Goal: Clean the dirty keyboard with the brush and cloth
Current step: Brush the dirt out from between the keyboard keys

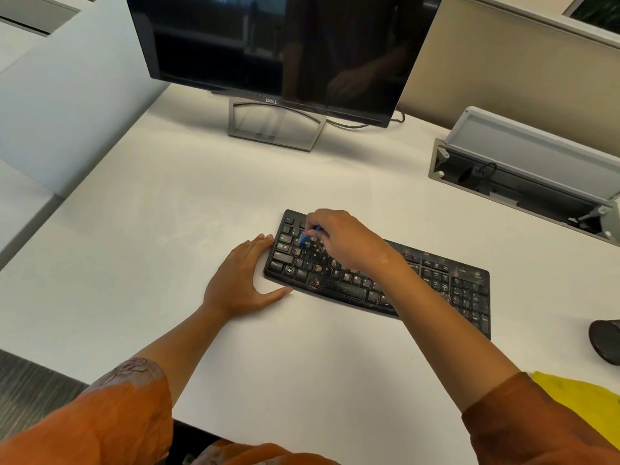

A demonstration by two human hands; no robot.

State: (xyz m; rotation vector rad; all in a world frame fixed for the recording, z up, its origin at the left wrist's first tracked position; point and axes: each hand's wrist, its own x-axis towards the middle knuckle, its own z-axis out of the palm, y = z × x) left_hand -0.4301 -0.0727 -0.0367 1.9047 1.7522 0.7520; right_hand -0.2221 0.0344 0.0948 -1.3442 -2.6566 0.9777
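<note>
On the white bench (pixel 167 229), in front of the dark monitor (pixel 285 45), the black keyboard (pixel 352 283) lies at a slant, its keys speckled with brown crumbs, thickest around the middle rows and the space bar. The right hand (pixel 342 243) reaches over its left end, fingers curled in a tight grip round a small blue brush (pixel 307 236), whose tip meets the upper-left keys. The left hand (pixel 241 280) rests flat on the bench with fingers straight, fingertips against the keyboard's left edge and thumb along its front edge; it grasps nothing, only braces the board. The yellow cloth (pixel 577 401) lies at the near right corner of the bench, partly behind the right sleeve, well apart from the keyboard. A dark mouse (pixel 607 340) sits at the right edge of view.

The step in hand looks like brushing, and it seems early, since most of the dirt is still on the keys. To do it well, I would keep the left hand firm so the board does not slide, and sweep in short strokes along each row, working from the left end toward the number pad. Angling the bristles into the gaps between keys should lift what hides there. Flicking too hard would likely scatter crumbs across the bench, leaving more for the cloth to gather.
</note>
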